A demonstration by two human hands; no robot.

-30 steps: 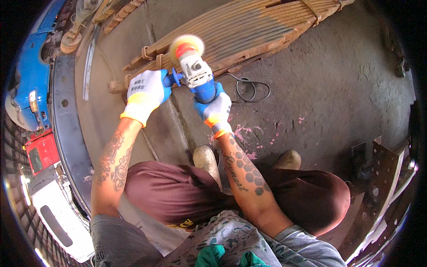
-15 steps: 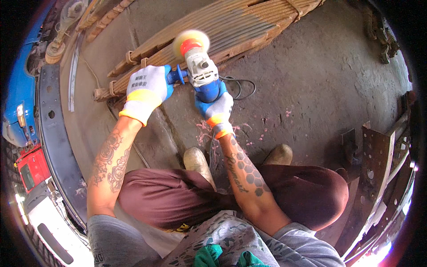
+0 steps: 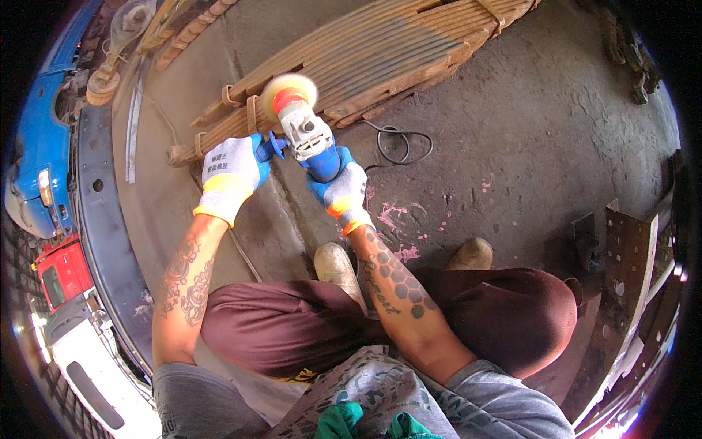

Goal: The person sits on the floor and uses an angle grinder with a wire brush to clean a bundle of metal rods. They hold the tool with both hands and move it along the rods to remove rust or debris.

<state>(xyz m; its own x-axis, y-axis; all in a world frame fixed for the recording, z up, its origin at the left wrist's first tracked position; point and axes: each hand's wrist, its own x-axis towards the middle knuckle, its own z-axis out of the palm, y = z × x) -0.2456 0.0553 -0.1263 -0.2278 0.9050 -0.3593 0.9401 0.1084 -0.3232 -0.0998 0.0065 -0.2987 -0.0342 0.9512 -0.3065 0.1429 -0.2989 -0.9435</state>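
Note:
Both my hands hold an angle grinder (image 3: 307, 132) with a blue body, a grey metal head and a blurred, pale round disc (image 3: 290, 93) with a red-orange centre. My left hand (image 3: 232, 170), in a white and blue glove with an orange cuff, is closed round the blue side handle (image 3: 272, 146). Gloved the same way, my right hand (image 3: 342, 186) wraps the blue motor body. The disc lies over a rusty stack of leaf springs (image 3: 365, 62), bound by metal clips; whether it touches them I cannot tell. Part of the stack looks greyer than the brown rest.
A black power cord (image 3: 395, 143) loops on the concrete floor right of the grinder. A long dark steel beam (image 3: 102, 219) runs along the left, beside blue, red and white truck cabs. A perforated metal bracket (image 3: 629, 256) stands at the right. My boots (image 3: 338, 269) rest before me.
The grinder and my right hand have shifted left and slightly down in view, with the disc now nearer the clipped left end of the springs. Both hands keep their grip.

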